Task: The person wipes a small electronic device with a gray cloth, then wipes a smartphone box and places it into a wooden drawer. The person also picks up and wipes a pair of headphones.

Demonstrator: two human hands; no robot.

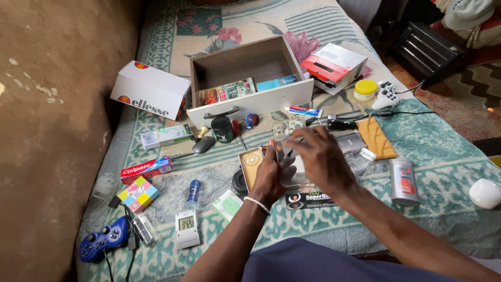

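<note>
Head view looks down on a bed with a patterned cover, strewn with small things, and both hands meet over its middle. The left hand and the right hand are closed together on a clear phone case, each grip pinched narrow on it; the left holds the lower part from beneath, the right fingers press on it from above. The case's long axis runs from the person toward the far edge of the bed, camera cutouts at the far end, and it is tilted up off the cover. Whatever else may be between the hands is hidden by the fingers.

As to progress, my guess is that sorting is only part done: the drawer lies near the far edge holding just a couple of flat items, while most things lie loose on the cover. A toothpaste box and a colourful cube lie toward the left edge, a blue game controller at the near left corner, a small digital clock near the near edge, a silver can toward the right edge, a white game controller and yellow-lidded jar further off
</note>
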